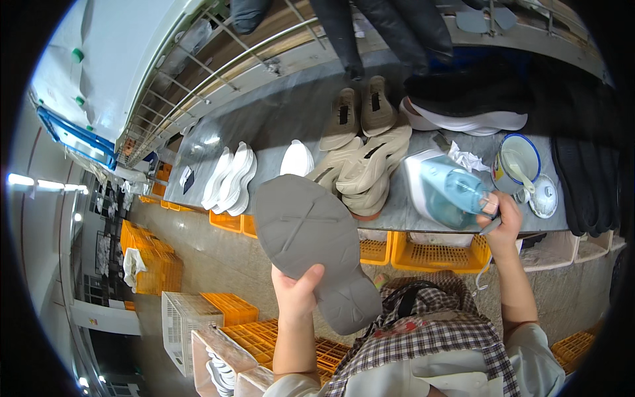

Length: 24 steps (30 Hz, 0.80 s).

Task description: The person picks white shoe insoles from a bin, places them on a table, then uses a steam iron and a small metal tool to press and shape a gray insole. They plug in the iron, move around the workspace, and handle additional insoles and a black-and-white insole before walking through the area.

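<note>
My left hand [296,290] is closed on a large grey shoe sole [307,231], thumb over its lower part, lifted in front of the bench. The sole's face toward me has crossed raised lines. My right hand [506,221] grips the end of a light blue clothes iron [450,188] with a white edge, at the bench's front edge. Between the two lies a pile of beige shoe soles [374,159]. Left of that pile, a white sole [297,159] and several more white soles [229,178] rest on the bench.
The grey bench [264,126] holds a blue-rimmed enamel mug [518,162], a white lid [544,196], crumpled paper [468,159] and black shoes with white soles [463,109]. A wire rack [218,49] runs behind. Orange crates [440,255] sit below; others [155,258] stand on the floor.
</note>
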Available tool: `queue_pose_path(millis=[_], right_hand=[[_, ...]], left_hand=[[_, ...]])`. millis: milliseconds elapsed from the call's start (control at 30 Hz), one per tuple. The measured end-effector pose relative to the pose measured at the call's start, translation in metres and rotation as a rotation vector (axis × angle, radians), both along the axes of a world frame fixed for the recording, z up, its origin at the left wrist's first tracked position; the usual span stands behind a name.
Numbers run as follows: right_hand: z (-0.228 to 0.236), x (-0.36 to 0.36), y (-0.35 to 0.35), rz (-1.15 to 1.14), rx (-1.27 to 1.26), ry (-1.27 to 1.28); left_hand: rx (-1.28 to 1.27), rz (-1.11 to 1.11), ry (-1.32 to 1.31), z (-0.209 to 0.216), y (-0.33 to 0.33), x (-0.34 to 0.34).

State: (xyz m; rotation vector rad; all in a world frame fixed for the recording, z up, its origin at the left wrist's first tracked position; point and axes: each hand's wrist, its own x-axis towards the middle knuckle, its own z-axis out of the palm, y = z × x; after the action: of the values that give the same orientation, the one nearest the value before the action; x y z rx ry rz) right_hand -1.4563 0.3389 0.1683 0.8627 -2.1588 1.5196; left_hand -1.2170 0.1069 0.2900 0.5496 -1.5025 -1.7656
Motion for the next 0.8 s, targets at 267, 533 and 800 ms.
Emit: queue_pose_path(millis=[267,533,800], right_hand=[[0.042,0.010,0.000,0.120,0.140,0.290],[0.071,0.015,-0.008,0.135,0.125,0.365],[0.073,0.018,-0.012,0.144,0.143,0.414]], left_hand=[[-0.252,0.010,-0.099,-0.002,0.005,-0.001],[-0.283,-0.003,-0.115,0.003,0.013,-0.001],[-0.388,-0.001,-0.148,0.006,0.017,0.001]])
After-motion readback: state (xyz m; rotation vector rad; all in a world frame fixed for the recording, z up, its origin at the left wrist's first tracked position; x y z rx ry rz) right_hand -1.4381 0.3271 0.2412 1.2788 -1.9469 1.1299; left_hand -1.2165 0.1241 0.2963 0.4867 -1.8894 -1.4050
